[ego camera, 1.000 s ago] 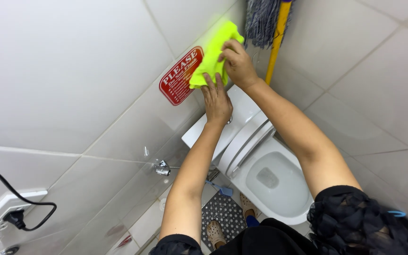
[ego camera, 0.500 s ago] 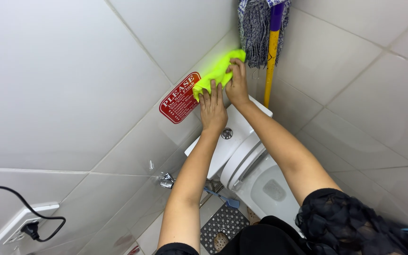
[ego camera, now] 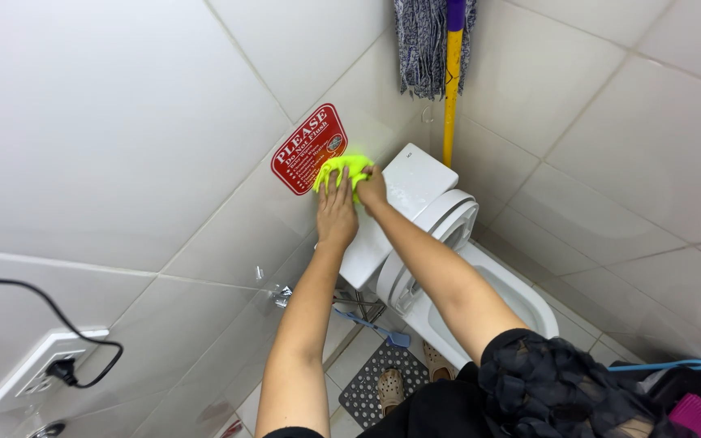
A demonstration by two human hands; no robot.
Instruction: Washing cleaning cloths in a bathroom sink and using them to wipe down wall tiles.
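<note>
Nearest us, our two bare forearms reach up the tiled wall [ego camera: 107, 138]. Our left hand [ego camera: 336, 212] lies flat, fingers together, on a bright green cloth [ego camera: 341, 169]; our right hand [ego camera: 372, 189] clamps its edge, just above the white toilet tank [ego camera: 403, 203], beside a red sign [ego camera: 308, 148]. We judge wiping is underway; next, firm strokes along the tile. Beyond hangs a mop [ego camera: 436, 45].
</note>
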